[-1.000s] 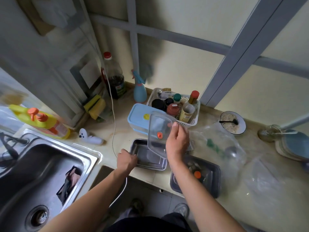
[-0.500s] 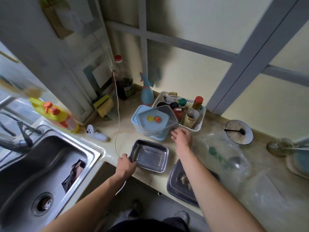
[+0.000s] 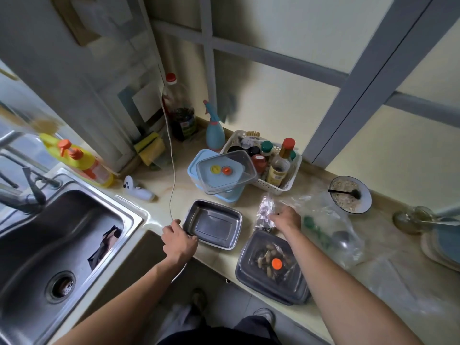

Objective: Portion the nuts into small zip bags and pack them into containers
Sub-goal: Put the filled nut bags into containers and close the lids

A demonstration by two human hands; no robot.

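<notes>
While pinched, zip bag in right grip.

left hand gripping, right hand pinching

No writing can be read: the labels on the dark bottle and sauce bottle are too blurred.

Open tray left of lidded container.
</notes>
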